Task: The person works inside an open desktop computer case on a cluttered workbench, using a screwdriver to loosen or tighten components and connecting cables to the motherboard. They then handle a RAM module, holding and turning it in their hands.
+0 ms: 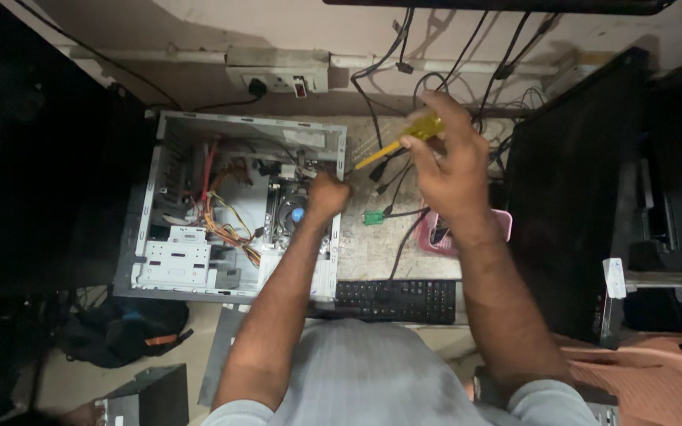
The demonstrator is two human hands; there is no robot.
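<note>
My right hand [451, 170] is raised above the desk [372, 244], fingers pinched around the yellow handle of a screwdriver [404, 140] whose shaft slants down and to the left, its tip pointing toward the upper right corner of the open computer case [234, 207]. My left hand [327, 195] is down inside that case at its right side, curled into a loose fist just beside the round cooler with the blue centre [297, 214]; it seems to be gripping something small there, though I cannot tell what — the fingers hide it. The case lies on its side with the panel off, showing a tangle of red, orange and yellow wires [226, 221] in the middle and a pale metal drive cage [174, 264] at the lower left. To the right of the case, black cables [392, 197] trail across the desk from the wall, one ending in a green connector [373, 217]. A pink tray [445, 237] sits partly under my right wrist, and a black keyboard [396, 300] lies along the near edge of the desk — just below the case's right corner. A wall socket strip [278, 77] is mounted above the case.
</note>
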